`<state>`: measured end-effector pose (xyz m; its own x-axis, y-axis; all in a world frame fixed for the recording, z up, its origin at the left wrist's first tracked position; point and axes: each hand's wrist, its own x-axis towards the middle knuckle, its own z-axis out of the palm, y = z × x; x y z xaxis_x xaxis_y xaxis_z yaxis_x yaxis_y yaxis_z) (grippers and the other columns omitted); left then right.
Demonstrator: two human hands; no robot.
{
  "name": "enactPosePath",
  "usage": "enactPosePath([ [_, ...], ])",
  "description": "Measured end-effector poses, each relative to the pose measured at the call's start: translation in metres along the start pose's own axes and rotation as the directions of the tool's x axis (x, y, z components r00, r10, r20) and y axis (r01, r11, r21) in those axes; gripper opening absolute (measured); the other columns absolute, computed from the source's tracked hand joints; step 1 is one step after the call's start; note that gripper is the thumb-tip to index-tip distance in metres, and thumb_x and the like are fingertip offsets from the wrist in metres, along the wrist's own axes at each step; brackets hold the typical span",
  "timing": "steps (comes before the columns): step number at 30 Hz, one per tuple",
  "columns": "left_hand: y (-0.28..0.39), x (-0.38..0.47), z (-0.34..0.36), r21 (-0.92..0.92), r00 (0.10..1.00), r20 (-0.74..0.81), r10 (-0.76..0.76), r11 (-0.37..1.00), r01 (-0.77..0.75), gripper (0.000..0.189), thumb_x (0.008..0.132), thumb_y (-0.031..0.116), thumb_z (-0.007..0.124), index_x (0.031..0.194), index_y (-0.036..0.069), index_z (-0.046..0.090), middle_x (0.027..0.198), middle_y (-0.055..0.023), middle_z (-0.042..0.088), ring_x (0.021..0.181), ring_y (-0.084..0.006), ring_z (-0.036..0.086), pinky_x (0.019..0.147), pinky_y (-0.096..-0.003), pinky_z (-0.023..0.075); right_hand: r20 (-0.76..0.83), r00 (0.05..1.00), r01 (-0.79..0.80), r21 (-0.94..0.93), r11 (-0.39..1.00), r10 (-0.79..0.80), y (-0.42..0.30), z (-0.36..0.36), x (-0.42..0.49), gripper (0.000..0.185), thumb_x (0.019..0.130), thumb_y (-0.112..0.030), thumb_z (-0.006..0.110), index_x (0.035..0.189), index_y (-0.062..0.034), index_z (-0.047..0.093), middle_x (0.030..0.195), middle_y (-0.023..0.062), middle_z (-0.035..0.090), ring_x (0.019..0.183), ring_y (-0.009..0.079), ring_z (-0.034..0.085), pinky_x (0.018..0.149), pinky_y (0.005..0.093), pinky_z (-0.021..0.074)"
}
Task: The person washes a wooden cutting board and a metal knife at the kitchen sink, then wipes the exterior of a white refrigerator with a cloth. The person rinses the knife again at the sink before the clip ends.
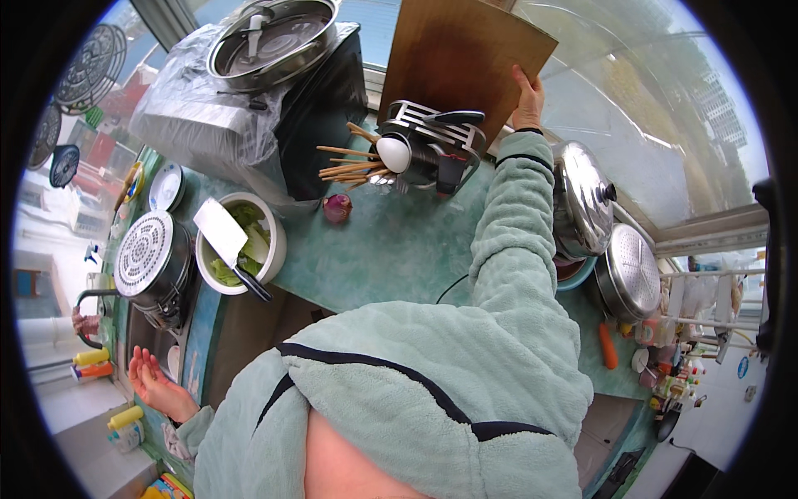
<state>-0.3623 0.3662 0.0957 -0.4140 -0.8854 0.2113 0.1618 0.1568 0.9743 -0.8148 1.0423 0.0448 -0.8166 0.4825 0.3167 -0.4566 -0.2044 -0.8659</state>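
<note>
With my right arm stretched forward, my right hand grips the right edge of a wooden cutting board that stands upright by the window. My left hand is empty, palm up with fingers apart, near the sink. In front of the board a metal utensil rack holds wooden chopsticks, a white ladle and a black-handled tool. A cleaver lies across a white bowl of green leaves. A red onion rests on the green countertop.
At the back left, a steel pan sits on a plastic-covered appliance. A pot with a perforated steamer top stands by the sink. To the right are a lidded steel pot, a steamer tray and a carrot.
</note>
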Motion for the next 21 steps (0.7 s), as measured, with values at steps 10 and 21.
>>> enactPosePath([
  [10,-0.013,-0.016,-0.018,-0.205,0.991,-0.113,-0.069,0.978,0.045,0.017,0.098,0.015,0.05,0.112,0.008,0.057,0.115,-0.0101,0.064,0.098,-0.0174,0.063,0.084,-0.029,0.0478,-0.034,0.999,-0.033,-0.395,0.918,0.022,-0.011,-0.015,0.023,0.036,0.086,-0.032,0.073,0.104,-0.0047,0.057,0.091,-0.0007,0.054,0.082,0.011,0.048,0.073,0.0268,0.0392],
  [21,-0.058,-0.029,-0.112,-0.403,0.956,-0.092,-0.28,0.888,0.221,0.036,0.1,0.036,0.052,0.073,0.012,0.048,0.057,0.0065,0.035,0.046,-0.0046,0.028,0.042,-0.0236,0.02,0.421,0.873,0.289,-0.045,0.956,-0.245,-0.218,0.151,-0.211,0.035,0.104,-0.015,0.04,0.13,0.0044,0.051,0.121,0.0209,0.06,0.111,0.0261,0.059,0.102,0.0358,0.0442],
])
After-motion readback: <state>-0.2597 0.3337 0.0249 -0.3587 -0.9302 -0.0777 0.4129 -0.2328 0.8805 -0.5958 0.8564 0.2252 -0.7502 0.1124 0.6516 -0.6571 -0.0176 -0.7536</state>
